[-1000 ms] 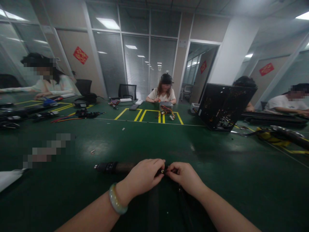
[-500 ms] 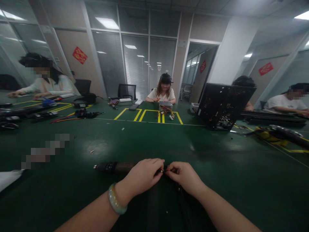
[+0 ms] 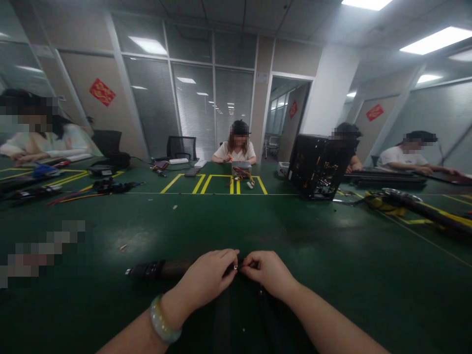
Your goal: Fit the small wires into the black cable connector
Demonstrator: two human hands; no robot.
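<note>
A dark tube-like part [image 3: 158, 269] lies crosswise on the green table [image 3: 332, 255] close in front of me. My left hand [image 3: 206, 280], with a pale green bangle on its wrist, is closed over the tube's right end. My right hand [image 3: 269, 273] is closed too, and its fingertips meet the left hand's at a tiny shiny piece [image 3: 235, 267] pinched between them. Below both hands lies a dark object [image 3: 239, 319] that I cannot make out.
A black open computer case [image 3: 317, 167] stands at the right middle. Cables and tools [image 3: 106, 187] lie at the left, and a long black pole [image 3: 424, 206] at the right. Several people sit around the table. Yellow tape lines [image 3: 217, 182] mark its far middle.
The view has shifted, so everything sits a little lower and to the left. Both hands stay pinched together at the same spot on the tube.
</note>
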